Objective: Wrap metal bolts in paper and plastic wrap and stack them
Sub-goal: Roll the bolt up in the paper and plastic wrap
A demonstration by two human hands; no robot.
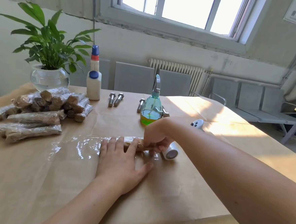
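We are rolling the paper-wrapped bolt (132, 143) at table centre over plastic wrap (71, 147); left hand (120, 164) pressing flat, fingers straight, right hand (156, 138) pinching the bolt's 3 o'clock end. Risk: film bunching if roll (170, 151) drags. Wrapped stack (39, 107) at 10 o'clock; spray bottle (151, 106) crowding 12.
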